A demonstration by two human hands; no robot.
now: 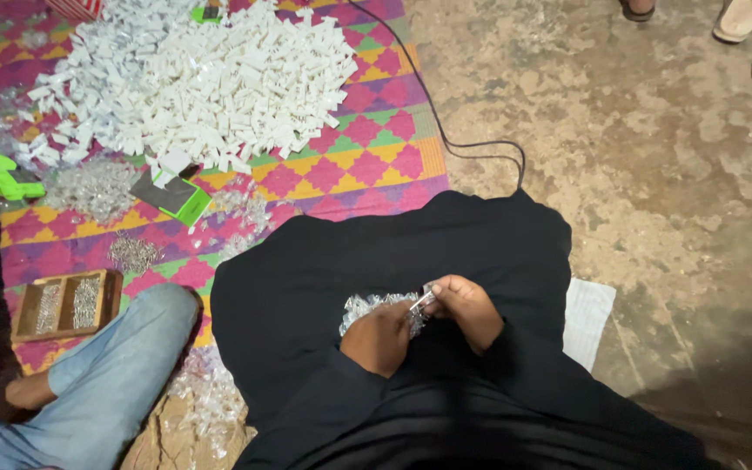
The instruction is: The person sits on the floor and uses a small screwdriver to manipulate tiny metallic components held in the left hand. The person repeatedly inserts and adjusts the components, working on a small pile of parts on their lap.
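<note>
Your left hand [380, 335] and right hand [467, 309] meet over your lap, on the black cloth [306, 287] draped across your knees. The right hand's fingers are curled and pinched shut on a small silvery metal piece [424, 301], which pokes out toward the left hand. The left hand is closed loosely, knuckles up, resting against a small heap of shiny clear-and-silver parts [372, 306] lying on the cloth; whether it grips one of them I cannot tell.

To do this fitting well, I'd judge you should keep both wrists low and braced on your lap, bring the piece to the fingertips rather than the palm, and keep the heap close so nothing slides off the cloth.

Both forearms come in from below, sleeves black, elbows tucked in, hands nearly touching.

On the bright patterned mat [367, 157] ahead lies a big pile of small white parts [211, 78], well apart from your hands. A wooden tray [67, 305] sits beside another person's jeans-clad leg [115, 374].
</note>
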